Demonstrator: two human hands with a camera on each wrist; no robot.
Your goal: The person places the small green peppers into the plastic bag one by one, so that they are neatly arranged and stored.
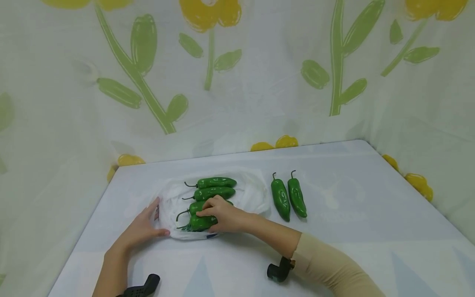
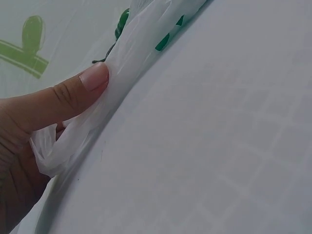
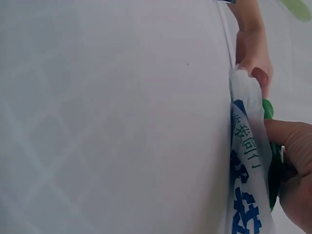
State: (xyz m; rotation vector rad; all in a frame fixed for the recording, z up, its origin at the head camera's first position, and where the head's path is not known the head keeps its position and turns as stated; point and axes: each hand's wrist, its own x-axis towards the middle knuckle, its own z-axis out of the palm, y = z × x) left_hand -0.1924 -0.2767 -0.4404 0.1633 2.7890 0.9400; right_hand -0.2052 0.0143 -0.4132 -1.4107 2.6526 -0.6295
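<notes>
A white plastic bag lies on the table with several green chili peppers side by side on it, stems to the left. My right hand grips the nearest green pepper, also seen between thumb and fingers in the right wrist view. At the bag's left end, my left hand holds the edge, thumb and fingers apart around it. In the left wrist view the thumb presses the bag's film; the other fingers are partly hidden.
Two more green peppers lie on the table right of the bag, stems pointing away. The white table ends at a flower-patterned curtain behind it and at the sides.
</notes>
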